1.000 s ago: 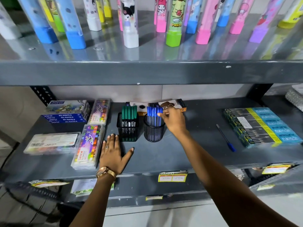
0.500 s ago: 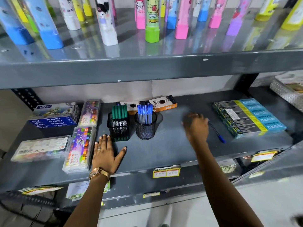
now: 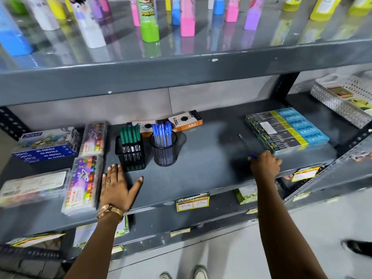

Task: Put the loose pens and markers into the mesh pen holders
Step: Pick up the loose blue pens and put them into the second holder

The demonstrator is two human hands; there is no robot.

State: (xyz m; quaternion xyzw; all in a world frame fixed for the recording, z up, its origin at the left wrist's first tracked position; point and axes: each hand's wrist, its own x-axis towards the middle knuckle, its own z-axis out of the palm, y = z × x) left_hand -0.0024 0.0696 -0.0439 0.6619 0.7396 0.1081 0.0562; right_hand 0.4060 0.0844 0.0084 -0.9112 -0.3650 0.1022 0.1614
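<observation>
A square black mesh holder [image 3: 130, 156] holds several green markers. To its right, a round black mesh holder [image 3: 165, 153] is filled with blue-capped pens. One loose blue pen [image 3: 245, 144] lies on the grey shelf [image 3: 201, 164], left of a stack of pencil boxes. My right hand [image 3: 264, 165] is at the pen's near end, with curled fingers pinching the blue cap. My left hand [image 3: 116, 187] rests flat on the shelf, fingers spread, just in front of the square holder.
Pencil boxes [image 3: 287, 130] lie right of the loose pen. An orange and black box [image 3: 179, 122] lies behind the holders. Oil pastel boxes [image 3: 46, 146] and crayon cases [image 3: 84, 182] fill the left side. An upper shelf [image 3: 181, 71] with colourful bottles overhangs.
My right hand left the round holder, swept right across the shelf and closed on the near end of the loose blue pen. My left hand stayed flat.
</observation>
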